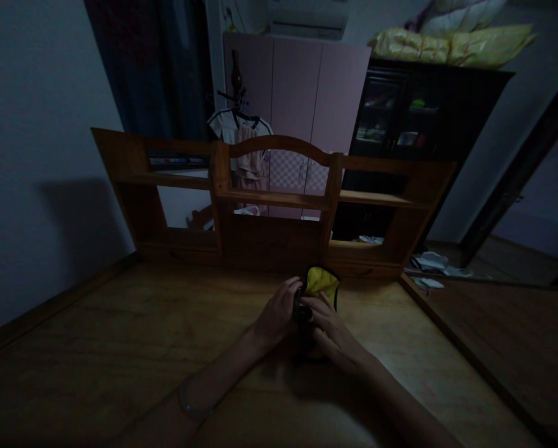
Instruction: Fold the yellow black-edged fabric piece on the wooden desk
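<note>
Over the wooden desk, both hands are close together around a small dark, shiny object whose kind is too dim to make out. My left hand grips it from the left with curled fingers. A yellow cloth with black edging rises behind the object and between the hands. My right hand is closed on the near right part of this cloth, its fingertips against the dark object. The cloth's lower part is hidden by the right hand and deep shadow. A thin band circles the left wrist.
The wooden desktop spreads around the hands. At its back stands a wooden shelf unit with open compartments. A wall borders the left side. Papers lie beyond the right edge. Pink wardrobes and a dark cabinet stand farther back.
</note>
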Demonstrator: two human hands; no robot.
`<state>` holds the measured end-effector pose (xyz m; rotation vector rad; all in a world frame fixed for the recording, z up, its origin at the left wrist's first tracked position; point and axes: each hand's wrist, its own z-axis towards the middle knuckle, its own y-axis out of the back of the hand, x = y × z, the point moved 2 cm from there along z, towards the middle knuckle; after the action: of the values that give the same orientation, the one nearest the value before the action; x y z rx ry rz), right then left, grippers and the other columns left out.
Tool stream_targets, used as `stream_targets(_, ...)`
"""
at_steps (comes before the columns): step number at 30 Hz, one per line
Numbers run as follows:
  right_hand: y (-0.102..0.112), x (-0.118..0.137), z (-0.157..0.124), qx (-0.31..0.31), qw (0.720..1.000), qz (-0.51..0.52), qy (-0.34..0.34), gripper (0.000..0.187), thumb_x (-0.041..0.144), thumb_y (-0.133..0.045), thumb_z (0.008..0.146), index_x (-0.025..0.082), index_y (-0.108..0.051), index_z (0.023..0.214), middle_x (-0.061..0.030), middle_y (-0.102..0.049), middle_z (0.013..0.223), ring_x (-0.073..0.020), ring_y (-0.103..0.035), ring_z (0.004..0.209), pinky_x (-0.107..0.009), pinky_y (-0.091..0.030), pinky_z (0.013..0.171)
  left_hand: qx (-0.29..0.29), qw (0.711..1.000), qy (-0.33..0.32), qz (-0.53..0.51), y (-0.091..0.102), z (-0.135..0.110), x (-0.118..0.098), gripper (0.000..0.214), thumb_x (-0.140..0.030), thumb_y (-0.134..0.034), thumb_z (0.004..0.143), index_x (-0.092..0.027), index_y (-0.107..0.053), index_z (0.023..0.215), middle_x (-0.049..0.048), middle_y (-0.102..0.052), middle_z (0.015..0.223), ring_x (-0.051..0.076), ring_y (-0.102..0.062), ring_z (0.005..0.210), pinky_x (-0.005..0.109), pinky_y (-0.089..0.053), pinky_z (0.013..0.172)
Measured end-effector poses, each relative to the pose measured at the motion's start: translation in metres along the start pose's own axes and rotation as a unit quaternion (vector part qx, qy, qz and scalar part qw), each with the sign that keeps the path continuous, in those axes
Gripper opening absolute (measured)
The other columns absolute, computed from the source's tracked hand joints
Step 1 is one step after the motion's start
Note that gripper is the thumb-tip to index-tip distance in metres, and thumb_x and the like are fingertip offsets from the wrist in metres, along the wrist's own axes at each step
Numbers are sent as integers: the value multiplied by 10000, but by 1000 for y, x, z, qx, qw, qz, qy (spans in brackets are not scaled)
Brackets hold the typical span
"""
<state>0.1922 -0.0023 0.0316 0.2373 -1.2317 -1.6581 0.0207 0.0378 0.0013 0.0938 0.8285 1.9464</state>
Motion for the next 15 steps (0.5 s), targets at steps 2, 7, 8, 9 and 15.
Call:
stream_targets(2, 2, -2, 2, -17, 1000, 1, 10, 322, 178, -398, 903, 213, -574, 1171, -80, -588, 1229, -240, -518, 1185, -553, -161, 1170, -1, 1000, 10, -1, -3, -1, 0, 623, -200, -546, 879, -164, -242, 1422, 178, -397, 1392, 288, -408, 1319, 496, -421, 1068)
stream_targets(7, -4, 7, 4, -91, 992, -93, -5, 154, 166, -450, 867, 215, -588, 914, -75, -611, 957, -255, -551, 978, -546, -293, 1104, -6, 1000, 2, -12, -4, 2, -4, 549, -106, -459, 882, -178, -290, 1400, 156, -418, 1387, 263, -409, 1322, 493, -418, 1073)
stream_targets(8, -6, 11, 4, -96, 989, -110, -9, 165, 165, -449, 874, 210, -587, 951, -88, -613, 1006, -263, -546, 1011, -556, -276, 1109, -11, 1000, -1, -15, -2, 3, -5, 540, -90, -435, 886, -181, -292, 1398, 154, -420, 1383, 258, -409, 1321, 496, -416, 1073)
stream_targets(9, -7, 14, 3, -100, 988, -121, -11, 179, 176, -458, 877, 202, -584, 1001, -104, -609, 1068, -276, -534, 1062, -564, -259, 1114, -14, 1000, -5, -18, -1, 4, -5, 532, -85, -419, 891, -181, -289, 1398, 153, -421, 1379, 255, -410, 1319, 499, -415, 1073)
stream_targets(15, -7, 25, 1, -84, 990, -105, -37, 321, 283, -501, 917, 195, -526, 1225, -126, -587, 1263, -304, -476, 1214, -572, -232, 1123, -33, 998, 6, -47, 6, 6, -8, 470, -157, -407, 946, -183, -286, 1399, 152, -401, 1383, 250, -411, 1307, 500, -406, 1074)
